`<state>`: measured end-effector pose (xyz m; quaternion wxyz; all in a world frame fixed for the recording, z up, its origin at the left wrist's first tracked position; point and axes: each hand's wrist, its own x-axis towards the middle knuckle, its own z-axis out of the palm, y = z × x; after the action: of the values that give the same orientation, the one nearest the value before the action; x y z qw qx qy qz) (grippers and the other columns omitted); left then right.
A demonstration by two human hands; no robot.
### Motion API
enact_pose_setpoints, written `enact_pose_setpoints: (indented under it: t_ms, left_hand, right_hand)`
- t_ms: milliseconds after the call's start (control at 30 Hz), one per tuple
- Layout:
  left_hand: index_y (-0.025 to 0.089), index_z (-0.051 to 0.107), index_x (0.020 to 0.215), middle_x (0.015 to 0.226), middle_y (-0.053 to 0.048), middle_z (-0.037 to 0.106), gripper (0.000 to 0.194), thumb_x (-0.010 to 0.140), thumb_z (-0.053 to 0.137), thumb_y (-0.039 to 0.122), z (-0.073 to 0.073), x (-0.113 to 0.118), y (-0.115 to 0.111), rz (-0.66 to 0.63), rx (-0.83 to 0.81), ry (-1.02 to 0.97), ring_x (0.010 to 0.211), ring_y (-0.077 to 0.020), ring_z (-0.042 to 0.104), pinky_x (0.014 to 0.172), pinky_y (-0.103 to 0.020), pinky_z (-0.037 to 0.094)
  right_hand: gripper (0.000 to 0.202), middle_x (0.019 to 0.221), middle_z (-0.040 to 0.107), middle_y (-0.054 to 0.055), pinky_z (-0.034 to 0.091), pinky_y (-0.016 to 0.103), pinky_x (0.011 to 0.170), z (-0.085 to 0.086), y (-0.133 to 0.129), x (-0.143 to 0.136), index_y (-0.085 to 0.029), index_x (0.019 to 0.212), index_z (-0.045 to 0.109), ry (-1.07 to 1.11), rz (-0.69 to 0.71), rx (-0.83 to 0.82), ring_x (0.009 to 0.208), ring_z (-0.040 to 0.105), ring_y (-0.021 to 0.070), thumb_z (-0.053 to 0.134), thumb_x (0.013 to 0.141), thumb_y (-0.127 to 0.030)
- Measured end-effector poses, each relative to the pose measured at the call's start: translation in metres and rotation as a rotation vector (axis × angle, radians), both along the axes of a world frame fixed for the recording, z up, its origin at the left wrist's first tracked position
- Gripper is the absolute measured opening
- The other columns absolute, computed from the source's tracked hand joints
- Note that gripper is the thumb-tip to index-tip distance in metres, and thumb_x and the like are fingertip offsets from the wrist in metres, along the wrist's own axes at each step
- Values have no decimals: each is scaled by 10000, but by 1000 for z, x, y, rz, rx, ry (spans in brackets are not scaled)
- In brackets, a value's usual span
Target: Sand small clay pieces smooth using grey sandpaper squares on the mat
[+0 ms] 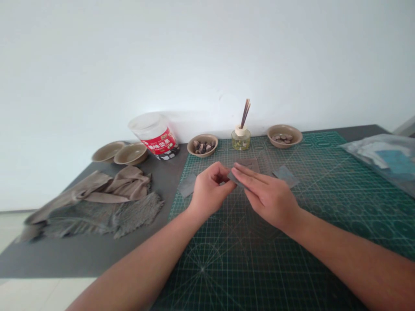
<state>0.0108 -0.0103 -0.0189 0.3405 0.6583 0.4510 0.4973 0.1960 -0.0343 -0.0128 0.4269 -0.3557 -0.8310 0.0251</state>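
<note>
Over the middle of the cutting mat my two hands meet. My left hand (212,185) is closed, thumb and fingers pinched together; what sits in the pinch is hidden. My right hand (270,194) presses its straight fingers on a small grey piece of sandpaper (237,179), which lies between the hands at the left fingertips. Another grey sheet (187,185) rests on the mat left of my left hand. A third grey sheet (285,176) lies beyond my right hand. Behind the fingers is a flat brownish, see-through plate (251,164), partly covered.
A green gridded cutting mat (207,268) covers much of the dark table. Along the wall stand a bowl of dark lumps (202,145), a reed diffuser (241,138), a bowl of brownish pieces (284,136), a plastic tub (154,136) and two bowls (131,154). Cloths (106,203) lie left, a plastic bag (385,157) right.
</note>
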Motion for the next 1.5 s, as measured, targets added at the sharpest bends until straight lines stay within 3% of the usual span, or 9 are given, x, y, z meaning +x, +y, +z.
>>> enact_pose_setpoints:
  t_ms: [167,433,533,633,733,833,1067,1200,1500]
  left_hand:
    - [187,566,721,714,21,616,166,754,722,144,-2,-2,1,-36,17,-3,651,-116,569,600,-231,460]
    - [187,579,727,794,-7,669,168,756,739,144,-2,-2,-1,-61,28,-55,710,-133,616,658,-256,506]
    - [186,575,738,787,-9,657,177,789,743,164,-3,-1,0,-76,32,-83,715,-132,618,656,-258,510]
    - [187,565,762,814,-23,660,192,812,749,201,-1,0,-1,-110,39,-127,755,-145,644,672,-272,537]
    - [196,575,839,832,-18,674,189,815,761,218,3,1,-3,-112,42,-180,746,-140,663,666,-270,555]
    - [213,592,1013,777,2,689,192,866,714,224,7,2,-4,-162,4,-233,659,-132,665,623,-271,560]
    - [187,628,1047,787,-28,735,200,869,705,233,10,4,-6,-173,-99,-277,692,-165,718,665,-308,609]
    - [182,654,924,666,27,645,146,840,738,267,8,5,-6,-116,-95,-197,513,-116,625,478,-247,550]
    - [179,610,727,627,42,642,137,750,710,89,2,1,-3,-13,-11,-41,556,-88,608,511,-182,472]
  right_hand:
    - [430,1408,602,131,586,354,1006,-1,0,-1,-151,1400,587,-109,-38,97,1227,653,232,471,989,-99]
    - [430,1410,601,120,559,335,1045,2,-3,-1,-139,1385,600,-54,8,77,1247,639,212,475,977,-87]
    - [440,1378,638,72,547,336,1062,0,1,0,-178,1370,619,52,13,-45,1233,648,200,494,960,-76]
    - [386,1228,734,32,607,342,972,-4,7,1,-228,1277,695,163,-51,-224,1092,726,212,546,943,-106]
    - [368,1192,748,17,624,358,937,-6,13,4,-253,1244,717,213,-83,-278,1060,738,227,577,930,-122]
    - [386,1217,736,8,613,377,963,-7,15,7,-267,1262,706,249,-90,-261,1090,725,229,576,930,-118]
    - [426,1263,718,4,582,356,1018,-4,10,8,-253,1294,685,275,-95,-206,1138,703,208,550,927,-83]
    - [449,1329,681,26,531,345,1086,0,4,7,-220,1331,657,205,-54,-131,1213,661,196,521,933,-64]
    - [451,1476,534,148,543,346,1060,-1,-7,-3,-112,1416,559,-120,-9,50,1311,586,216,435,985,-66]
